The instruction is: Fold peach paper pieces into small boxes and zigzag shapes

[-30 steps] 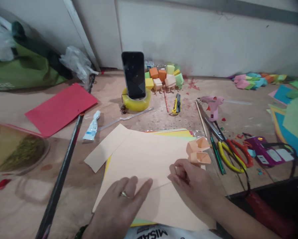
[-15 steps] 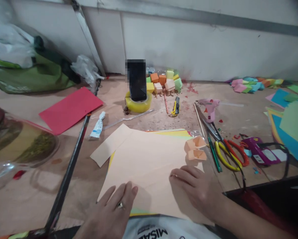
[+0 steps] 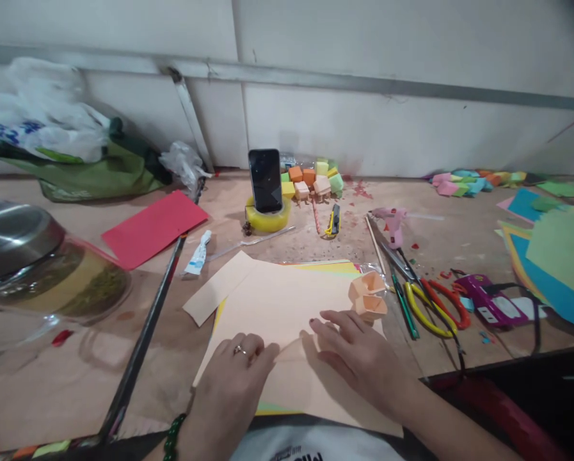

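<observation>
A stack of paper with a pale peach sheet (image 3: 287,294) on top lies in front of me. My left hand (image 3: 241,378), with a ring, has its fingers curled on the lower left of the sheet, thumb near the fingertips; whether it pinches a paper edge is unclear. My right hand (image 3: 358,349) rests on the right side with its fingers apart and holds nothing. Beyond it, two folded peach paper boxes (image 3: 369,306) sit at the sheet's upper right. A narrow peach strip (image 3: 219,288) lies across the upper left corner.
A phone (image 3: 265,180) stands in a yellow tape roll (image 3: 267,218). Folded paper cubes (image 3: 308,182) lie behind. Right are a pink glue gun (image 3: 395,224), scissors (image 3: 430,310) and coloured sheets (image 3: 562,250). Left are red paper (image 3: 156,229) and a lidded jar (image 3: 75,275).
My left hand has moved up and right with its fingers curling in. The right hand has shifted left, its fingers spreading. The camera view has tilted up.
</observation>
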{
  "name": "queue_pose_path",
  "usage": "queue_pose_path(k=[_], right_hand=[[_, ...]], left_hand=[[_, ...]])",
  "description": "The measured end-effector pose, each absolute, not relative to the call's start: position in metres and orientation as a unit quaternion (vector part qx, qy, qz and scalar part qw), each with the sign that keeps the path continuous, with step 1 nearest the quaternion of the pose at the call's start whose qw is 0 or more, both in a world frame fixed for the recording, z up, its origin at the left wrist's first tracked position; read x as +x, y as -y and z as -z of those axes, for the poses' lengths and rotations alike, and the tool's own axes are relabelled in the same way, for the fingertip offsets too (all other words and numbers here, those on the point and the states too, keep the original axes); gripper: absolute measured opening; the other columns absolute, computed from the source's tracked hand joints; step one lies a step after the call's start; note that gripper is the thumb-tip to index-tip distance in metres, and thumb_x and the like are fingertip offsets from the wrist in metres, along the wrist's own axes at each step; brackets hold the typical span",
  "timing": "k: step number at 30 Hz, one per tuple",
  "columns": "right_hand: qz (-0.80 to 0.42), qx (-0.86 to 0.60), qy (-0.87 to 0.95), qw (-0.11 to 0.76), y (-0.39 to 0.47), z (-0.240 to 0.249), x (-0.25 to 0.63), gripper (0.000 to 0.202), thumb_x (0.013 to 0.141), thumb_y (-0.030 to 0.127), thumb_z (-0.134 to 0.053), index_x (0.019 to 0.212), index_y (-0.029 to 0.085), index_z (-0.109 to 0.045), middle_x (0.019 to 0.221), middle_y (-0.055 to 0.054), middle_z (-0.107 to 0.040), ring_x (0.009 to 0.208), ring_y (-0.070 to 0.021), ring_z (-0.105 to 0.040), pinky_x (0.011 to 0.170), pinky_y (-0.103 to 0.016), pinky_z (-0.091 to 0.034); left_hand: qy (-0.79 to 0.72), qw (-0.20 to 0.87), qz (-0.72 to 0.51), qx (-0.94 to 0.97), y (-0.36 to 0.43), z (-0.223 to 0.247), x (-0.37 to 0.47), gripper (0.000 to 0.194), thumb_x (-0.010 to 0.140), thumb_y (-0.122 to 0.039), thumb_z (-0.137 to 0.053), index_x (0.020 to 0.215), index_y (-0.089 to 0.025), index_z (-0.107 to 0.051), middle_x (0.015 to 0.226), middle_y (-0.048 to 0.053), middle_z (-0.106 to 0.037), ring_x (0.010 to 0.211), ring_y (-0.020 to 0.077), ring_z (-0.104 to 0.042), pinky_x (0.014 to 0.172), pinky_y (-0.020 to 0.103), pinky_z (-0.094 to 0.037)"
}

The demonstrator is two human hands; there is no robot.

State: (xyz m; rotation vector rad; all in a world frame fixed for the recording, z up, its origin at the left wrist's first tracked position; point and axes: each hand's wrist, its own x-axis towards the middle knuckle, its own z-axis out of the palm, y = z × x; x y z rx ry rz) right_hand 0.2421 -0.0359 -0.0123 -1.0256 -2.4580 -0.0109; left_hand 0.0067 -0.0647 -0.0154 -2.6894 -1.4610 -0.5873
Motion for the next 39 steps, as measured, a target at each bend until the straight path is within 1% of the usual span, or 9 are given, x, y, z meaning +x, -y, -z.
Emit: queue_pose_path(k=[3, 5, 8, 11, 16, 21, 25, 29, 39], right_hand=[[0.011, -0.328, 0.903, 0.278, 0.039, 0.018, 0.243, 0.019, 0.088, 0.005, -0.045, 0.091, 0.017, -0.060, 0.086, -0.009, -0.065, 0.076, -0.0178, -0.057, 0.068, -0.029, -0.050], [0.024, -0.302, 0.906, 0.295, 0.043, 0.021, 0.245, 0.021, 0.089, 0.003, -0.044, 0.090, 0.015, -0.060, 0.080, -0.008, -0.064, 0.069, -0.0166, -0.054, 0.065, -0.028, -0.048], [0.015, -0.304, 0.915, 0.266, 0.045, 0.022, 0.246, 0.019, 0.091, 0.006, -0.044, 0.090, 0.014, -0.061, 0.073, -0.007, -0.062, 0.064, -0.0164, -0.050, 0.059, -0.028, -0.045], [-0.047, -0.318, 0.916, 0.240, 0.043, 0.023, 0.246, 0.021, 0.093, 0.010, -0.043, 0.088, 0.015, -0.063, 0.075, -0.006, -0.064, 0.067, -0.0165, -0.052, 0.059, -0.027, -0.045], [-0.200, -0.358, 0.871, 0.273, 0.042, 0.024, 0.252, 0.021, 0.096, 0.018, -0.046, 0.096, 0.017, -0.066, 0.088, -0.007, -0.067, 0.077, -0.0156, -0.057, 0.066, -0.027, -0.050], [-0.285, -0.439, 0.807, 0.274, 0.043, 0.024, 0.253, 0.021, 0.094, 0.020, -0.049, 0.079, 0.017, -0.064, 0.079, -0.006, -0.063, 0.074, -0.0145, -0.060, 0.063, -0.025, -0.051], [-0.269, -0.474, 0.793, 0.271, 0.043, 0.024, 0.248, 0.022, 0.091, 0.018, -0.049, 0.070, 0.018, -0.058, 0.072, -0.004, -0.059, 0.066, -0.0140, -0.056, 0.058, -0.025, -0.049], [-0.256, -0.489, 0.791, 0.265, 0.041, 0.025, 0.247, 0.023, 0.090, 0.019, -0.050, 0.068, 0.018, -0.056, 0.069, -0.003, -0.057, 0.063, -0.0132, -0.054, 0.056, -0.025, -0.047], [-0.219, -0.505, 0.794, 0.259, 0.039, 0.024, 0.242, 0.025, 0.086, 0.015, -0.050, 0.061, 0.019, -0.049, 0.063, 0.000, -0.053, 0.058, -0.0114, -0.051, 0.052, -0.022, -0.043]], left_hand=[[0.434, 0.063, 0.264, -0.859, 0.070, 0.013, 0.005, 0.029, 0.090, -0.002, -0.036, 0.079, -0.017, -0.059, 0.070, 0.003, -0.060, 0.061, 0.0167, -0.049, 0.057, 0.029, -0.037], [0.414, 0.090, 0.285, -0.860, 0.072, 0.013, 0.004, 0.030, 0.092, -0.004, -0.033, 0.086, -0.015, -0.060, 0.075, 0.005, -0.063, 0.066, 0.0172, -0.051, 0.060, 0.030, -0.038], [0.407, 0.093, 0.264, -0.870, 0.073, 0.018, 0.003, 0.032, 0.096, -0.008, -0.030, 0.093, -0.014, -0.061, 0.081, 0.006, -0.066, 0.071, 0.0187, -0.054, 0.063, 0.032, -0.040], [0.422, 0.044, 0.244, -0.872, 0.072, 0.022, 0.000, 0.031, 0.096, -0.011, -0.032, 0.095, -0.015, -0.062, 0.081, 0.005, -0.066, 0.069, 0.0188, -0.055, 0.063, 0.032, -0.042], [0.468, -0.094, 0.260, -0.840, 0.072, 0.019, -0.005, 0.029, 0.097, -0.019, -0.037, 0.085, -0.019, -0.063, 0.078, 0.003, -0.063, 0.069, 0.0154, -0.058, 0.060, 0.026, -0.046], [0.515, -0.121, 0.245, -0.813, 0.071, 0.017, -0.006, 0.033, 0.096, -0.023, -0.038, 0.071, -0.020, -0.060, 0.072, 0.002, -0.060, 0.067, 0.0150, -0.060, 0.060, 0.025, -0.048], [0.547, -0.084, 0.209, -0.806, 0.069, 0.017, -0.003, 0.033, 0.094, -0.021, -0.036, 0.067, -0.020, -0.055, 0.066, 0.001, -0.057, 0.057, 0.0156, -0.059, 0.051, 0.027, -0.045], [0.560, -0.059, 0.187, -0.805, 0.066, 0.018, 0.000, 0.032, 0.093, -0.019, -0.034, 0.067, -0.020, -0.052, 0.069, 0.001, -0.055, 0.050, 0.0142, -0.057, 0.048, 0.028, -0.044], [0.554, -0.031, 0.170, -0.814, 0.064, 0.019, 0.003, 0.030, 0.090, -0.015, -0.034, 0.065, -0.020, -0.048, 0.069, 0.001, -0.052, 0.050, 0.0137, -0.056, 0.047, 0.027, -0.043]])
